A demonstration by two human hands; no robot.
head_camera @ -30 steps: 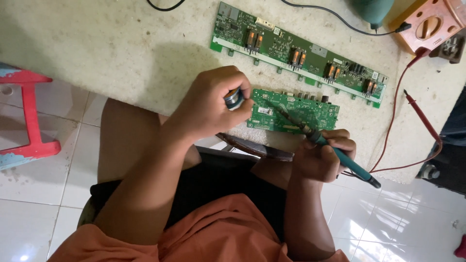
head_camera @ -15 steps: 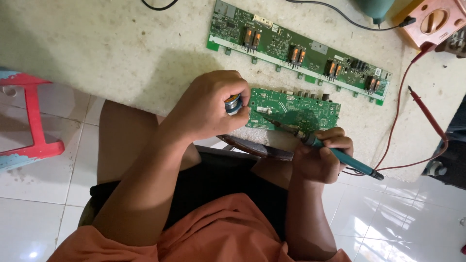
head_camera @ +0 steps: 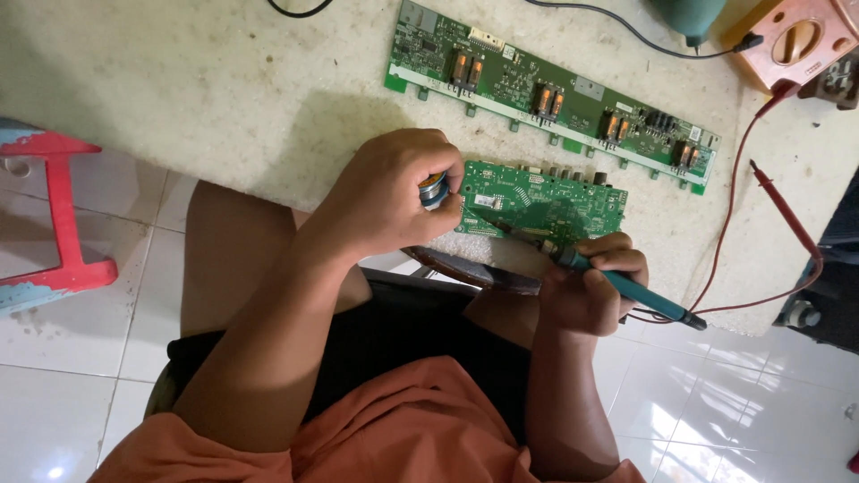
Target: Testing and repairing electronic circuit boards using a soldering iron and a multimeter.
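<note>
My left hand [head_camera: 394, 192] is closed around a small round spool of solder [head_camera: 433, 190], held at the left edge of a small green circuit board [head_camera: 546, 199] on the stone table. My right hand [head_camera: 591, 284] grips a teal-handled soldering iron [head_camera: 626, 288] like a pen. Its tip rests on the near part of the small board. A long green circuit board [head_camera: 546, 94] with orange coils lies farther back, apart from both hands.
A pink multimeter [head_camera: 801, 40] sits at the back right with a red probe [head_camera: 783, 201] and its red lead on the table [head_camera: 179, 89]. Black cables run along the far edge. A red and blue stool [head_camera: 54, 224] stands on the white tiled floor at left.
Both hands hold the same things throughout. The soldering iron's tip has shifted slightly on the small board and the view has moved a little.
</note>
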